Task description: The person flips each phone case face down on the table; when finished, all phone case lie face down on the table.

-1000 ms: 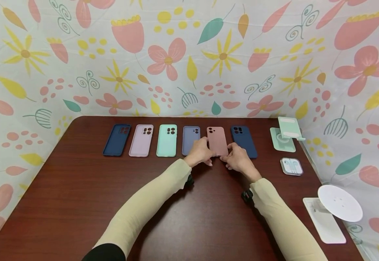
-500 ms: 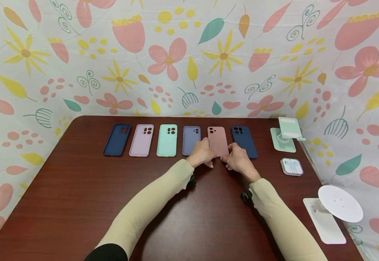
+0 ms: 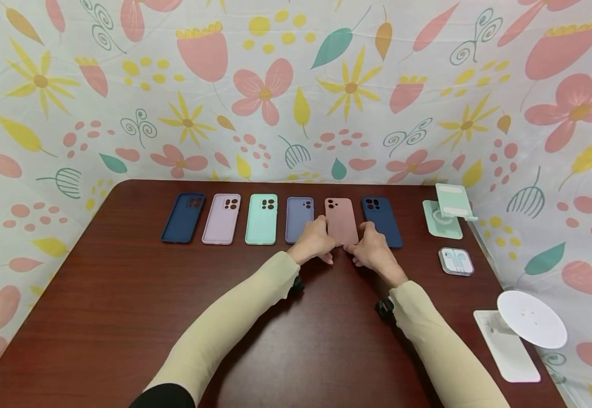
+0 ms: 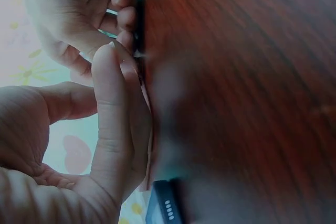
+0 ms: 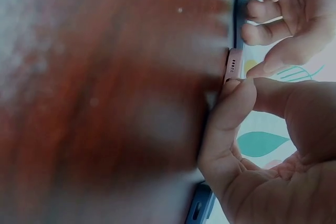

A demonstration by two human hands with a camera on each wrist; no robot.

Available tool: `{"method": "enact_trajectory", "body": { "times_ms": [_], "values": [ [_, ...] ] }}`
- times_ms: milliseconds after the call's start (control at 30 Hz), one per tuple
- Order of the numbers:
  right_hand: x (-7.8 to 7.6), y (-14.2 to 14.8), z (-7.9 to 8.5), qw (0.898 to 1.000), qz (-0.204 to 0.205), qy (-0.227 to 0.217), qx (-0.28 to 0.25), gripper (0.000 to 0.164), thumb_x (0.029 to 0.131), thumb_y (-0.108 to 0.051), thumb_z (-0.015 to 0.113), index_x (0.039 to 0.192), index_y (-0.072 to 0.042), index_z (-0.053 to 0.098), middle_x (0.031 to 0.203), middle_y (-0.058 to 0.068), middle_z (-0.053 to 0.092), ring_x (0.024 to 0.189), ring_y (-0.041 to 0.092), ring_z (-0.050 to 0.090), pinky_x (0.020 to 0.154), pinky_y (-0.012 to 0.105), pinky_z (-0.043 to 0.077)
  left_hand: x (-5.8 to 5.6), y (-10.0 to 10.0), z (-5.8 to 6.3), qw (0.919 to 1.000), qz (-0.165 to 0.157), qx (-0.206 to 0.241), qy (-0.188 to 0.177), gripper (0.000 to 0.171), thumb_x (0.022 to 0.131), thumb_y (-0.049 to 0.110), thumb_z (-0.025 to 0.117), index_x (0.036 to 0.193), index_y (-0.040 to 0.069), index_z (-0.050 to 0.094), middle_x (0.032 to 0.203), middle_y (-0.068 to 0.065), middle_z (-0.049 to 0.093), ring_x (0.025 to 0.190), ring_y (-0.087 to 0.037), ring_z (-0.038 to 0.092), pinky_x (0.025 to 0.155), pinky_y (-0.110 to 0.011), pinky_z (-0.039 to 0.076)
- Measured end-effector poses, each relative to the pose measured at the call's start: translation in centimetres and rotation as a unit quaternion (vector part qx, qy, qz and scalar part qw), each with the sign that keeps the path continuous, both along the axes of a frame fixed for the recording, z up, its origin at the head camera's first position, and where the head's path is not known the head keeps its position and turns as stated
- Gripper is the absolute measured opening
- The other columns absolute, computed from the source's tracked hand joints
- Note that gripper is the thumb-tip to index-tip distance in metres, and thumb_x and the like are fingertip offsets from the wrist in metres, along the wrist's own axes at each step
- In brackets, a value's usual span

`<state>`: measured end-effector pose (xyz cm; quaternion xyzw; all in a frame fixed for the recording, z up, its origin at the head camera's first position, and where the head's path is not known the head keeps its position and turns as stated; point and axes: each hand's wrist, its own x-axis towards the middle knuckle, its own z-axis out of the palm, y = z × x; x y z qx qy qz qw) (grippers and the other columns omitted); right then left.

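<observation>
A dusty pink phone case (image 3: pixel 341 218) lies on the brown table in a row of phone cases, its camera cutouts at the far end. My left hand (image 3: pixel 316 238) holds its near left corner, index finger along the side and thumb at the bottom edge. At the near right corner my right hand (image 3: pixel 373 248) grips it the same way; the thumbs almost meet. The right wrist view shows the case's pink edge (image 5: pixel 234 64) with small speaker holes. Left of it is a periwinkle case (image 3: pixel 298 218), partly behind my left hand; right of it, a navy case (image 3: pixel 383 224).
Farther left in the row lie a mint case (image 3: pixel 262 226), a lilac case (image 3: pixel 220 226) and a dark blue case (image 3: pixel 180 224). Along the right side are a mint folding stand (image 3: pixel 451 199), boxed earphones (image 3: pixel 456 262) and a white stand (image 3: pixel 530 318). Floral cloth (image 3: pixel 275 158) backs the table.
Hardly anything differs: both hands stay at the pink case's near corners, and the right index finger has shifted slightly. The case and its neighbours keep their places.
</observation>
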<state>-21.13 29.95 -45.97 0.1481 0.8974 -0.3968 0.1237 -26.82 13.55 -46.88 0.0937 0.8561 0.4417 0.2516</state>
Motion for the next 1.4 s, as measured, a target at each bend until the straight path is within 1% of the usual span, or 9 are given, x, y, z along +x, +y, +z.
{"method": "enact_trajectory", "body": {
  "times_ms": [167, 367, 500, 633, 833, 900, 1000, 1133, 1400],
  "values": [
    [0.5, -0.1, 0.2, 1.0, 0.005, 0.015, 0.002, 0.082, 0.105, -0.02, 0.074, 0.164, 0.002, 0.023, 0.09, 0.017, 0.071, 0.062, 0.014, 0.071, 0.06, 0.028, 0.064, 1.9, -1.5, 2.5, 0.9992, -0.011, 0.038, -0.007, 0.075, 0.103, 0.017, 0.075, 0.166, 0.004, 0.038, 0.079, -0.014, 0.074, 0.049, -0.018, 0.071, 0.063, -0.033, 0.068],
    [1.1, -0.6, 0.5, 0.998, 0.026, 0.047, 0.01, 0.081, 0.106, -0.027, 0.072, 0.165, 0.001, 0.024, 0.092, 0.018, 0.071, 0.062, 0.016, 0.069, 0.06, 0.028, 0.058, 2.5, -2.5, 3.2, 0.9993, -0.02, 0.031, 0.009, 0.074, 0.104, 0.02, 0.075, 0.166, 0.005, 0.038, 0.067, -0.008, 0.07, 0.047, -0.014, 0.068, 0.065, -0.028, 0.066],
    [1.2, -1.2, 0.6, 0.996, 0.045, 0.071, 0.016, 0.081, 0.106, -0.03, 0.073, 0.165, 0.001, 0.026, 0.131, 0.031, 0.071, 0.066, 0.016, 0.073, 0.064, 0.028, 0.059, 2.4, -3.3, 3.5, 0.999, -0.03, 0.02, 0.026, 0.074, 0.104, 0.021, 0.075, 0.166, 0.004, 0.038, 0.066, -0.009, 0.071, 0.05, -0.016, 0.071, 0.069, -0.026, 0.066],
    [1.2, -1.9, 0.8, 0.995, 0.06, 0.085, 0.009, 0.08, 0.106, -0.031, 0.073, 0.165, 0.001, 0.028, 0.167, 0.03, 0.046, 0.076, 0.018, 0.078, 0.072, 0.031, 0.063, 2.3, -4.3, 3.9, 0.9984, -0.04, 0.007, 0.04, 0.075, 0.103, 0.021, 0.075, 0.166, 0.004, 0.039, 0.065, -0.008, 0.071, 0.052, -0.017, 0.073, 0.071, -0.026, 0.066],
    [1.1, -2.8, 0.9, 0.991, 0.086, 0.101, -0.005, 0.078, 0.105, -0.03, 0.073, 0.164, 0.001, 0.032, 0.166, 0.029, 0.048, 0.079, 0.02, 0.079, 0.075, 0.034, 0.065, 1.8, -6.0, 3.8, 0.9978, -0.049, -0.018, 0.04, 0.08, 0.099, 0.031, 0.081, 0.165, 0.007, 0.042, 0.069, -0.006, 0.071, 0.055, -0.015, 0.073, 0.079, -0.032, 0.069],
    [1.0, -3.1, 0.9, 0.99, 0.09, 0.107, -0.005, 0.079, 0.104, -0.03, 0.075, 0.164, 0.001, 0.033, 0.16, 0.029, 0.055, 0.076, 0.019, 0.079, 0.073, 0.032, 0.064, 1.7, -6.6, 3.8, 0.998, -0.051, -0.015, 0.034, 0.082, 0.099, 0.03, 0.082, 0.166, 0.007, 0.04, 0.073, -0.008, 0.072, 0.055, -0.015, 0.073, 0.079, -0.032, 0.069],
    [0.9, -3.7, 1.0, 0.99, 0.091, 0.105, 0.002, 0.083, 0.103, -0.032, 0.077, 0.165, 0.001, 0.032, 0.125, 0.027, 0.076, 0.07, 0.018, 0.077, 0.067, 0.03, 0.061, 1.5, -7.4, 3.9, 0.9984, -0.05, -0.011, 0.025, 0.083, 0.099, 0.027, 0.082, 0.167, 0.007, 0.039, 0.081, -0.011, 0.073, 0.054, -0.012, 0.071, 0.074, -0.03, 0.068],
    [0.7, -4.4, 1.0, 0.992, 0.091, 0.091, 0.003, 0.085, 0.104, -0.032, 0.076, 0.167, 0.0, 0.029, 0.075, 0.013, 0.075, 0.064, 0.019, 0.074, 0.063, 0.027, 0.055, 0.9, -8.2, 3.8, 0.9987, -0.045, -0.008, 0.024, 0.082, 0.099, 0.023, 0.08, 0.167, 0.004, 0.038, 0.09, -0.018, 0.076, 0.053, -0.011, 0.07, 0.068, -0.031, 0.068],
    [-0.1, -5.7, 0.6, 0.992, 0.105, 0.064, -0.016, 0.083, 0.105, -0.029, 0.074, 0.167, 0.0, 0.028, 0.075, 0.006, 0.066, 0.06, 0.017, 0.065, 0.063, 0.028, 0.052, -0.4, -9.6, 3.1, 0.9994, -0.013, -0.017, 0.029, 0.082, 0.097, 0.018, 0.079, 0.166, 0.0, 0.037, 0.101, -0.019, 0.074, 0.051, -0.011, 0.07, 0.065, -0.029, 0.068]
  ]
}}
